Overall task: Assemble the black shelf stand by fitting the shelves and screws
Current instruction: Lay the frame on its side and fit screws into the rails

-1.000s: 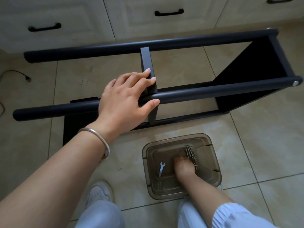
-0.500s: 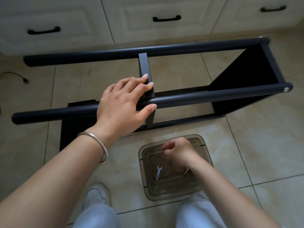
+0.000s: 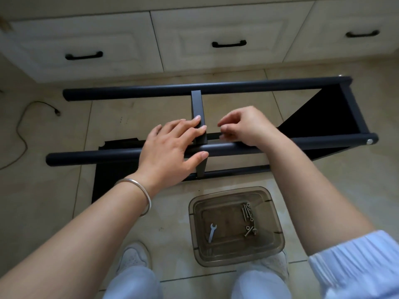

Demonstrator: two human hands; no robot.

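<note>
The black shelf stand lies on its side on the tiled floor, its near tube (image 3: pixel 302 143) and far tube (image 3: pixel 151 91) running left to right. A narrow middle shelf (image 3: pixel 197 104) crosses between them, and a wide end shelf (image 3: pixel 319 113) closes the right end. My left hand (image 3: pixel 168 147) rests over the near tube, straight fingers pressing on the middle shelf's edge. My right hand (image 3: pixel 248 126) hovers just right of that shelf above the near tube. Its fingertips are curled together, pinching a small screw that is mostly hidden.
A smoky clear plastic tray (image 3: pixel 278 223) sits on the floor by my feet, holding several screws (image 3: pixel 248 219) and a small spanner (image 3: pixel 212 231). White drawers (image 3: pixel 216 24) stand behind the stand. A cable (image 3: pixel 21 130) lies at the left. Another black panel (image 3: pixel 108 182) lies under the frame's left part.
My right hand lifted out of the tray with fingers pinched and rose to the near tube beside the middle shelf. My left hand stayed on the tube and shelf.
</note>
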